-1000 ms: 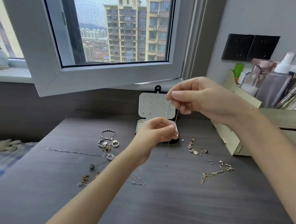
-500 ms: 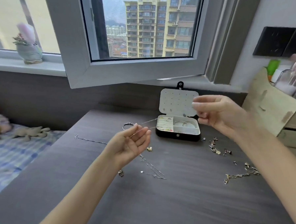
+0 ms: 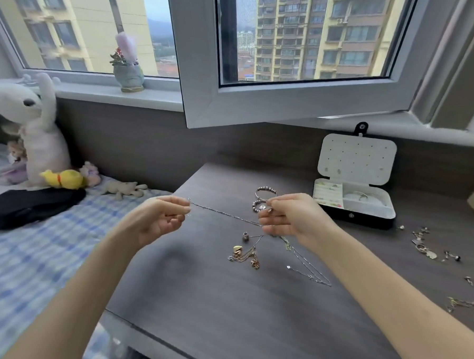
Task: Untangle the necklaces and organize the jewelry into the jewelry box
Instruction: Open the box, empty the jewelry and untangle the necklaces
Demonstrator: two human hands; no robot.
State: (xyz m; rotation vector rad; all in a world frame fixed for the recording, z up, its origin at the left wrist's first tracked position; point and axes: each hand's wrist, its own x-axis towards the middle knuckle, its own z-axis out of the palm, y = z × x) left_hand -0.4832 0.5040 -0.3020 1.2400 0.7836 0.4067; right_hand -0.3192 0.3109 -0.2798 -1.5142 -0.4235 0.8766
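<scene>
My left hand (image 3: 156,224) is raised over the left part of the table (image 3: 210,312). Its fingers (image 3: 177,208) are curled and pinch one end of a thin silver necklace (image 3: 224,214). My right hand (image 3: 293,220) pinches the same chain further along, thumb and fingertips closed on it. The chain runs taut between my hands, sloping slightly down to the right.

Past my right fingers it drops into a tangle (image 3: 246,257) of gold and silver chains on the table just below, with a gold heart pendant (image 3: 237,249) among them. Beaded rings (image 3: 265,194) lie just behind my right fingers.

The jewelry box (image 3: 369,219) stands open to the right of that hand, near but apart, its perforated lid (image 3: 358,159) upright. I can make out no writing on it. Loose earrings (image 3: 423,247) are scattered at the far right.
</scene>
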